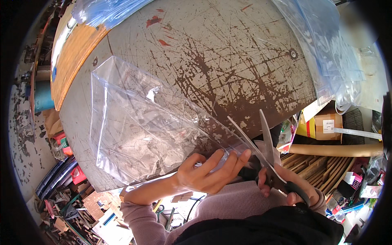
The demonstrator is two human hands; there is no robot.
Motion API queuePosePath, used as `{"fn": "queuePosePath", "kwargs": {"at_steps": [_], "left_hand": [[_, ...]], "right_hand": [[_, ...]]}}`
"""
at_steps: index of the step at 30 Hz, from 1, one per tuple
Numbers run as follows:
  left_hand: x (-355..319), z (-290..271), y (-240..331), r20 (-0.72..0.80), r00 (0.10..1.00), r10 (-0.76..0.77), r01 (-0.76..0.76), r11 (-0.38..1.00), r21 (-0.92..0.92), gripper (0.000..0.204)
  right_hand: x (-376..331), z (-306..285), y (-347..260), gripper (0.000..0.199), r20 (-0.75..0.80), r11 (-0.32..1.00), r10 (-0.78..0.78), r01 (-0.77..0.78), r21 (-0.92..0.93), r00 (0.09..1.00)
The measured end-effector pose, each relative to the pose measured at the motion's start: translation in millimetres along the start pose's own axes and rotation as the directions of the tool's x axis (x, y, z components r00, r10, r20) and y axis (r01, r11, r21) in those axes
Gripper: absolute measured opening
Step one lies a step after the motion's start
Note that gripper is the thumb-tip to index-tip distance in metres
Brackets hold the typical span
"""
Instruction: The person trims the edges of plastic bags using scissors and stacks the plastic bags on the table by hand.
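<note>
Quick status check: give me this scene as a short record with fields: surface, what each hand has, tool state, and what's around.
surface: worn, scratched table with rust-brown marks
left hand: left hand presses the near edge of a clear plastic bag lying flat on the table
right hand: right hand grips the dark handles of scissors
tool state: blades open, pointing away from the person, at the bag's right end
top edge: bluish plastic sheets at the far corners
right of table: cardboard box, wooden slats
lower left: scrap pieces on the floor
</note>
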State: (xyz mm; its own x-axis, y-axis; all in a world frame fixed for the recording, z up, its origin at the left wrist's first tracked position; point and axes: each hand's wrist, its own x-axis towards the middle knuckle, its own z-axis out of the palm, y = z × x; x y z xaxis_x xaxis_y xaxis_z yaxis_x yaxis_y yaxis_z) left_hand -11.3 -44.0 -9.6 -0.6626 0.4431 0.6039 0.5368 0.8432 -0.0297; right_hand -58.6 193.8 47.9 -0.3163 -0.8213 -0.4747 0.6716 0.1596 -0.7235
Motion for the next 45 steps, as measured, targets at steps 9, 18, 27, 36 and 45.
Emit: {"fn": "queuePosePath", "kwargs": {"at_steps": [9, 18, 27, 36, 45], "left_hand": [[-2, 1, 3, 0.000, 1.000, -0.026, 0.026, 1.000, 0.002, 0.028], [2, 0, 2, 0.032, 0.999, -0.032, 0.032, 0.999, 0.002, 0.031], [5, -4, 5, 0.094, 0.991, -0.090, 0.093, 0.995, -0.027, 0.034], [2, -2, 7, 0.089, 0.990, -0.109, 0.113, 0.993, -0.033, 0.035], [6, -3, 7, 0.082, 0.989, -0.119, 0.122, 0.992, -0.027, 0.033]], "right_hand": [[-13, -15, -6, 0.063, -0.033, 0.960, 0.071, -0.077, -0.269, 0.997], [-4, -12, -9, 0.064, -0.054, 0.899, 0.011, -0.033, -0.437, 0.998], [7, -14, -9, 0.060, -0.108, 0.892, 0.012, -0.060, -0.449, 0.994], [9, -20, -12, 0.060, -0.091, 0.926, 0.027, -0.059, -0.374, 0.995], [13, -22, -17, 0.063, -0.071, 0.887, 0.029, -0.058, -0.458, 0.997]]}}
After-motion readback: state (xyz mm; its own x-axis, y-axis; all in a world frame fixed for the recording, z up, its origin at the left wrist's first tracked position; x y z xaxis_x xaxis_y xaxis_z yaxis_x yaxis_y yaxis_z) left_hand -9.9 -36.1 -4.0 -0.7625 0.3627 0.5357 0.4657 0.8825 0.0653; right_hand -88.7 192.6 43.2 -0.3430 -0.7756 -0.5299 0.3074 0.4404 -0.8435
